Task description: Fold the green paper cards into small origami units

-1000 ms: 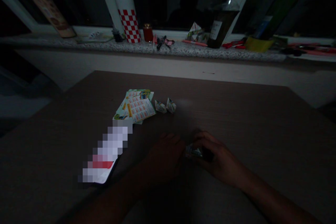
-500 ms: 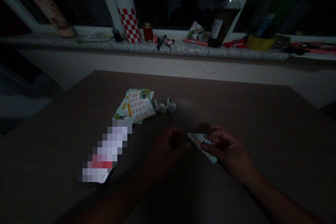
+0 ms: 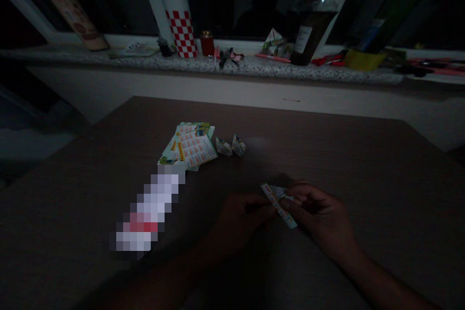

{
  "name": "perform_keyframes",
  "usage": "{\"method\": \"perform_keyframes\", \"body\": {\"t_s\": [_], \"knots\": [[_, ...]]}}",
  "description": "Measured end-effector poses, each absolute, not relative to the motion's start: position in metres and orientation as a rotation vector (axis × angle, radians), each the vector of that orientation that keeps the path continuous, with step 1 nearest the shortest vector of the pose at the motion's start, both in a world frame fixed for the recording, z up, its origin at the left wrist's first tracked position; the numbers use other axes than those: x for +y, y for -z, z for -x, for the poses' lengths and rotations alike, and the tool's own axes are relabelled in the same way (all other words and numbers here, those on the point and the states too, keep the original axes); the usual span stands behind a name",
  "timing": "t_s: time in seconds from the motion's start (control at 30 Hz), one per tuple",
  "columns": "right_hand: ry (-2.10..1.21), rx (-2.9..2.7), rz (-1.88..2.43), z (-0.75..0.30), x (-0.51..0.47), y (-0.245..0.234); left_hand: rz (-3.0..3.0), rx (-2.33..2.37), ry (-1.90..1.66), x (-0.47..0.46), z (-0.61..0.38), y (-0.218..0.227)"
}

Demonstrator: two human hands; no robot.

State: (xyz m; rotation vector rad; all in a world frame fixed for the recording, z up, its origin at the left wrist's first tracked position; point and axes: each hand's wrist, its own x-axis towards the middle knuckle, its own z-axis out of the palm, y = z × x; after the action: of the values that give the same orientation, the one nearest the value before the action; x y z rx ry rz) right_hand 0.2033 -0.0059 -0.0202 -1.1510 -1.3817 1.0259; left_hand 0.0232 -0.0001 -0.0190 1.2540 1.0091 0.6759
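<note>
The scene is very dark. Low on the brown table, my right hand pinches a small folded strip of printed paper, which stands tilted on edge. My left hand has its fingers curled and touches the strip's left side. Two small folded paper pieces lie further back on the table, next to a fanned stack of printed cards.
A blurred-out flat object lies at the left of my hands. Behind the table runs a speckled windowsill with a red-checked white bottle, a small red jar, dark bottles and pens.
The paper piece, pressed flat under both hands a second ago, has been lifted and turned on edge in my right hand. My left hand has closed in on it again.
</note>
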Motion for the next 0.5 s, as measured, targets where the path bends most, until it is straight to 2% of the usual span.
{"method": "perform_keyframes", "body": {"t_s": [0.23, 0.5], "knots": [[-0.849, -1.463, 1.242, -0.2036, -0.0081, 0.0174, -1.226, 1.027, -0.713, -0.0015, -0.0253, 0.0157], [-0.583, -1.642, 1.119, -0.2064, -0.0136, 0.0154, -1.278, 1.032, -0.717, -0.0004, -0.0239, 0.0175]]}}
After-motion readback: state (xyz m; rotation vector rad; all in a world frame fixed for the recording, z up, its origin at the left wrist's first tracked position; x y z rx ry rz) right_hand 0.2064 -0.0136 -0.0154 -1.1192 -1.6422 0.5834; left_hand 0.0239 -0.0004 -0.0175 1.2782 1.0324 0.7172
